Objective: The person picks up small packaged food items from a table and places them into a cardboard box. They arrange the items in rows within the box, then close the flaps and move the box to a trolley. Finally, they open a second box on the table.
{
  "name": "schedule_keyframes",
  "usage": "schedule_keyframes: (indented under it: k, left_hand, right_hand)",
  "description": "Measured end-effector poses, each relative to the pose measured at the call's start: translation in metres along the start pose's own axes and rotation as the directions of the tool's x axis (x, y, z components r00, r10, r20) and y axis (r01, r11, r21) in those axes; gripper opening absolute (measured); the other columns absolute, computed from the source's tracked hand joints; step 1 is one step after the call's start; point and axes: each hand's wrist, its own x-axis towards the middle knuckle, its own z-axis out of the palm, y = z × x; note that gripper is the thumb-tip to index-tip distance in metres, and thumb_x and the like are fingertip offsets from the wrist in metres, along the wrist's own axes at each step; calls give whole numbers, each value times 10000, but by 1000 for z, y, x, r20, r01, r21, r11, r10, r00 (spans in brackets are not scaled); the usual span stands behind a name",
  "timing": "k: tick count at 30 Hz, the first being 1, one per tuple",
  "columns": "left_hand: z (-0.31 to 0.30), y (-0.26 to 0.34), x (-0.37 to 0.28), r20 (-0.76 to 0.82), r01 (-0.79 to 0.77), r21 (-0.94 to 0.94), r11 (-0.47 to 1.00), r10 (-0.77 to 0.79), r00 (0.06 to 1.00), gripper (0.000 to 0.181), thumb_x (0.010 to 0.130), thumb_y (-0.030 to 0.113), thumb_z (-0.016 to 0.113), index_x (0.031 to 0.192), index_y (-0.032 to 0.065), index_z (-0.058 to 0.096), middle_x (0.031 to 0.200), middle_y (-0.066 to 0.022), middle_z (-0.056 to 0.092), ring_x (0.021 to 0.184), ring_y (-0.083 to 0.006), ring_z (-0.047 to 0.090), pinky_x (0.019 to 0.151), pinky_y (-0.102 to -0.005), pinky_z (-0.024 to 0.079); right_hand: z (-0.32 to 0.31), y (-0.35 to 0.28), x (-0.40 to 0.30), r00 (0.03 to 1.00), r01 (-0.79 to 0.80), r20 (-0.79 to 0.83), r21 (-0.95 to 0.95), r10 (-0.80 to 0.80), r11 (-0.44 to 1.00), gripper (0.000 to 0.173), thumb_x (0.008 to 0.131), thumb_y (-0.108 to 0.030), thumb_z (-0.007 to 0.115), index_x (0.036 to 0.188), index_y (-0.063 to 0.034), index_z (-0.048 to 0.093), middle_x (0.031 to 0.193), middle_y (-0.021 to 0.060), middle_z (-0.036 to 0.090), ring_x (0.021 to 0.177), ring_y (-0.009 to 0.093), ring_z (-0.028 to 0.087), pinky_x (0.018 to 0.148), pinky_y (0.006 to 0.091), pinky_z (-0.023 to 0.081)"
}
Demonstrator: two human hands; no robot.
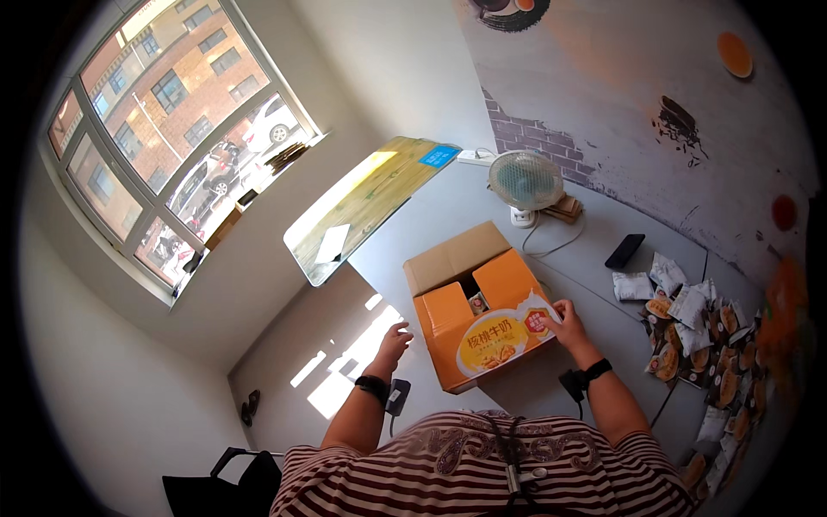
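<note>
An orange cardboard box (439,349) with printed pictures and writing sits on the grey table before me. Its far flap (459,258) stands up, bare brown inside. Two orange side flaps are folded inward, and through the dark gap between them a small packet (477,304) shows; the other contents are hidden. At the box's right edge, my right hand (570,326) pinches the printed near flap, thumb on top. My left hand (391,349) hovers just off the box's left side, fingers apart and holding nothing.
Many small packets (701,342) lie heaped at the right. Farther back are a black phone (625,251), a small fan (526,179) with a trailing cord, and a power strip (477,157). A wood-patterned board (368,207) lies at the far left, carrying a white card (333,243).
</note>
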Motion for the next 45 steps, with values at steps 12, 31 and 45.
schedule_keyframes:
  k: [12,31,45]
  left_hand:
    - [-38,31,156,496,312,-626,715,57,866,777,909,509,390,1440,129,-29,1444,-102,223,1340,-271,206,1078,-461,155]
    - [73,47,249,909,28,53,998,-60,412,512,886,127,556,1339,57,329,1185,-64,516,1128,-209,489,965,-350,390]
    - [99,22,283,974,117,101,988,-122,191,662,849,422,571,1323,6,369,1304,-132,471,1212,-272,442,1028,-397,326]
  right_hand:
    - [33,-54,-33,895,-409,-100,201,434,890,409,818,-136,592,1169,52,503,1007,93,608,849,137,592,757,267,477]
    - [174,-110,-187,588,-717,-485,58,647,695,681,712,-454,717,1106,49,481,1058,176,587,952,256,578,756,330,469]
    - [194,-79,-202,525,-618,-157,606,837,501,1132,620,-681,653,1426,-103,107,1472,122,160,1361,267,132,1021,468,236]
